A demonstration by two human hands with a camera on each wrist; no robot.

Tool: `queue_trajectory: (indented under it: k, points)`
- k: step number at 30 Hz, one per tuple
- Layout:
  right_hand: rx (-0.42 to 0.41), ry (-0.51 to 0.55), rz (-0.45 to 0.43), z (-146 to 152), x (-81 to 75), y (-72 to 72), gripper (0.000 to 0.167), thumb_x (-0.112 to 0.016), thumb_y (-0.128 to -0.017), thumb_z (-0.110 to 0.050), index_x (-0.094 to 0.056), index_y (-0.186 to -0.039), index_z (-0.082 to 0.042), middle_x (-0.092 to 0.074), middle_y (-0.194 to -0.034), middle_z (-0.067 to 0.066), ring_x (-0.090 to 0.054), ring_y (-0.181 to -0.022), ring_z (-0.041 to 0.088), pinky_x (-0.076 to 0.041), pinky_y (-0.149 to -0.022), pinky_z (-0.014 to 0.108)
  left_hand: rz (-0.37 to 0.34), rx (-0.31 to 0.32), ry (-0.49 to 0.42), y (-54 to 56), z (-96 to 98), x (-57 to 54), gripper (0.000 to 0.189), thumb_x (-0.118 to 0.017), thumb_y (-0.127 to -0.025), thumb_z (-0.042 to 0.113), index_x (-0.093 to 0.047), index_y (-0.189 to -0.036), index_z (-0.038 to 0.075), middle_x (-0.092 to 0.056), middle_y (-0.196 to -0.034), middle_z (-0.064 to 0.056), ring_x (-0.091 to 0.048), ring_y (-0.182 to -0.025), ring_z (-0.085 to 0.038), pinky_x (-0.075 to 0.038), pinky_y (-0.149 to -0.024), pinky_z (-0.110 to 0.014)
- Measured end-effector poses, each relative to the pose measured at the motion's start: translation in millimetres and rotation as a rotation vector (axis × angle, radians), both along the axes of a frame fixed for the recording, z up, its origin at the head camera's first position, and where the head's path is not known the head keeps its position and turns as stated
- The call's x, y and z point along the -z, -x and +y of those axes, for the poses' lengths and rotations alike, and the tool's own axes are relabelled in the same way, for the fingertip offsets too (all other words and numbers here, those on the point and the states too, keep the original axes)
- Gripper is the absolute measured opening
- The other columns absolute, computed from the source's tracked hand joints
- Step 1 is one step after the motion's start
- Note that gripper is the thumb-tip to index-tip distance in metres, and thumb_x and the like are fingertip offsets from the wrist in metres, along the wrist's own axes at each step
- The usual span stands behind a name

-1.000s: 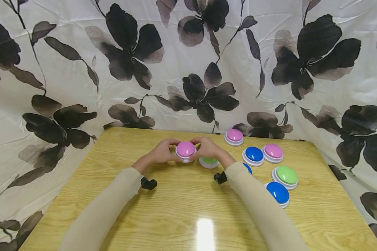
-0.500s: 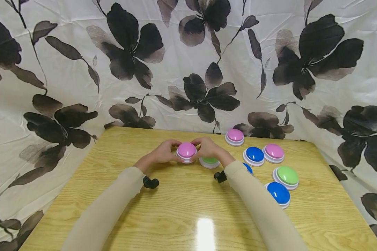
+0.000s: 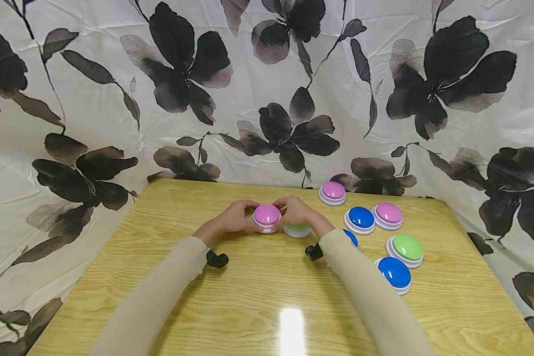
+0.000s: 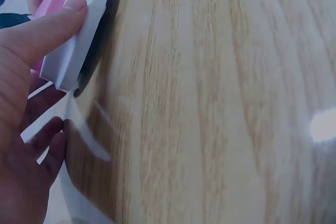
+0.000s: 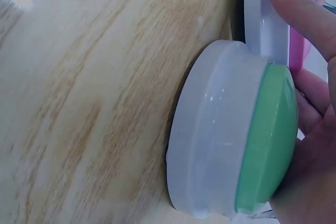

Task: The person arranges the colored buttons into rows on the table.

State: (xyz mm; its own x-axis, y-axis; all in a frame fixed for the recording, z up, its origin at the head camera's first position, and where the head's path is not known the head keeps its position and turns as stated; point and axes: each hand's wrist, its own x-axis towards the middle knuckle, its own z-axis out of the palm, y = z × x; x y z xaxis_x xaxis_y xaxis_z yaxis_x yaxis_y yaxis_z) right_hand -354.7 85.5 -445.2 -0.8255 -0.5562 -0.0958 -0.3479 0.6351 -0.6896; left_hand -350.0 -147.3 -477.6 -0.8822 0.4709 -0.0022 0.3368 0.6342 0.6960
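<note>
Both hands grip a pink push button [image 3: 267, 214] with a white round base, one from each side. My left hand [image 3: 232, 216] has its thumb on the near side of the base and fingers around the far side. The right hand [image 3: 296, 211] mirrors it, its thumb pressed on the white rim [image 5: 266, 19] in the right wrist view. Just right of the pink button sits a green push button [image 5: 270, 140] on the table, partly hidden under my right hand in the head view. A dark shadow lies under the pink button's base [image 4: 79, 40]; whether it touches the table I cannot tell.
Right of my hands on the wooden table [image 3: 249, 301] stand several more push buttons: a pink one [image 3: 333, 191] at the back edge, a blue one [image 3: 360, 217], another pink [image 3: 388, 213], a green [image 3: 407, 247] and a blue [image 3: 394, 272]. One blue button [image 3: 350, 238] is mostly hidden by my right sleeve.
The pink button has shifted slightly right and nearer to me, closer to the green button, with both hands gripping it. The other buttons keep their places.
</note>
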Motion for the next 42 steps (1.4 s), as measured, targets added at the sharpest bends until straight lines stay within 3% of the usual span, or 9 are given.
queue_trajectory:
  k: [8,23,29,35,42]
  points:
    - [-0.003,-0.009,-0.011,1.4,4.0,1.7,0.064,-0.09,-0.069,-0.026,-0.064,-0.124,-0.01,-0.064,-0.116,0.003,-0.061,-0.103,0.02,-0.049,-0.09,0.034,0.019,0.026,0.003,-0.2,0.9,1.9,0.08,-0.09,-0.067,0.036,-0.057,-0.131,0.002,-0.059,-0.128,-0.009,-0.049,-0.123,-0.022,-0.033,-0.109,-0.041]
    - [0.028,-0.029,0.027,0.7,3.9,3.6,0.063,-0.09,-0.068,-0.028,-0.065,-0.124,-0.01,-0.065,-0.116,0.003,-0.061,-0.102,0.019,-0.048,-0.09,0.034,-0.01,0.0,-0.044,-1.6,1.3,-1.3,0.078,-0.089,-0.069,0.032,-0.056,-0.134,0.003,-0.057,-0.134,-0.009,-0.046,-0.128,-0.024,-0.031,-0.11,-0.041]
    - [0.048,-0.013,0.029,1.9,7.4,-1.4,0.062,-0.091,-0.068,-0.026,-0.066,-0.122,-0.01,-0.065,-0.115,0.003,-0.061,-0.101,0.02,-0.048,-0.09,0.035,-0.024,-0.019,-0.083,-7.7,2.8,5.2,0.079,-0.09,-0.07,0.031,-0.055,-0.134,0.002,-0.055,-0.135,-0.01,-0.044,-0.13,-0.025,-0.03,-0.111,-0.043]
    - [0.009,0.02,0.033,-0.4,16.7,-8.3,0.065,-0.09,-0.068,-0.027,-0.064,-0.126,-0.011,-0.065,-0.116,0.002,-0.062,-0.099,0.017,-0.049,-0.088,0.033,-0.015,-0.025,-0.078,-12.4,-2.8,18.0,0.077,-0.089,-0.07,0.031,-0.056,-0.134,0.004,-0.056,-0.135,-0.009,-0.044,-0.13,-0.027,-0.029,-0.11,-0.046]
    - [0.021,-0.025,0.093,0.5,11.9,-0.7,0.065,-0.09,-0.068,-0.027,-0.063,-0.124,-0.012,-0.064,-0.115,0.002,-0.06,-0.098,0.017,-0.047,-0.088,0.031,0.003,-0.007,-0.117,-6.0,0.2,12.8,0.076,-0.089,-0.071,0.027,-0.055,-0.135,0.004,-0.055,-0.135,-0.01,-0.043,-0.13,-0.026,-0.028,-0.111,-0.044]
